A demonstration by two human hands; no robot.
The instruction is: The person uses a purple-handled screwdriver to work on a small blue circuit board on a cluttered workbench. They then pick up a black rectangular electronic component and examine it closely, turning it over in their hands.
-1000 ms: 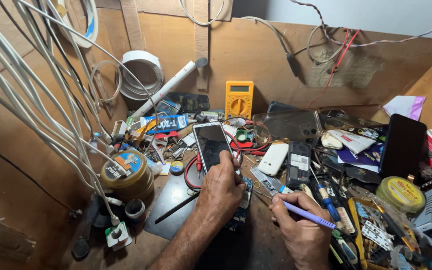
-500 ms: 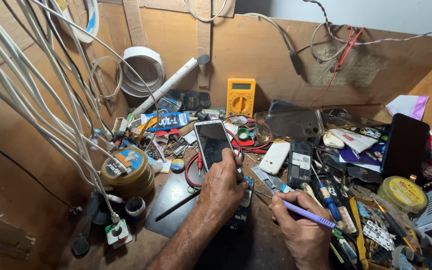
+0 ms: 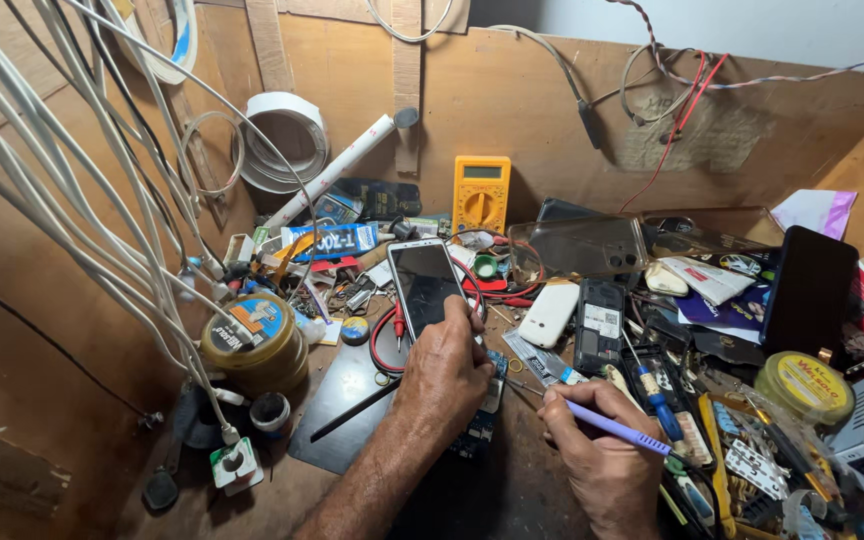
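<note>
Here we go left to right: the white cables and the tin of paste sit well clear on the tabletop. Our left hand presses flat on the circuit board, fingers closed down on it, fingertips touching the phone propped behind. Our right hand pinches the purple tool, tip toward the board. We'd best keep the board pinned and work the tip lightly.

Yellow meter, purple tool, white phone, black-screened phone, red wire, brown wooden surface.
</note>
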